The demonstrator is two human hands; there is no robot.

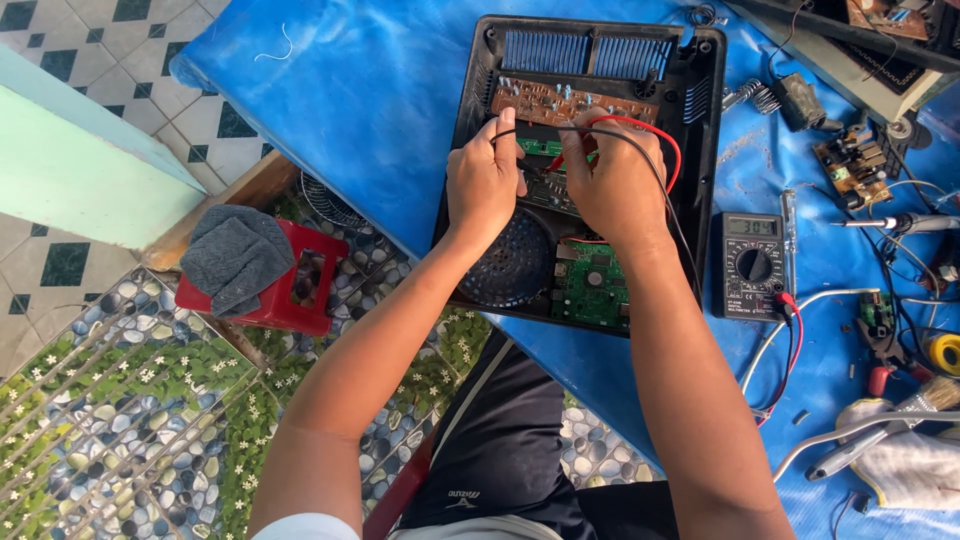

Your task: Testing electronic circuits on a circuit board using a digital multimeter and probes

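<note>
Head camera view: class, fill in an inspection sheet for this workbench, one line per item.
Surface: blue sheet covers the table.
Job's things: opened black appliance case, brown circuit board, green board; multimeter beside it.
Clutter: brush, small loose board, cloth.
Grippers: left hand and right hand hold probes over the boards.
Cables: red lead, black lead.
Surroundings: red stool, tiled floor.

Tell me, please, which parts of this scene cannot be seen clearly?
- Head view: the probe tips, hidden under the left hand and right hand.
- Middle of the open black casing, covered by both hands.
- Green circuit board, parts too small.
- Paintbrush and devices at top right, cut by the frame edge.
</note>
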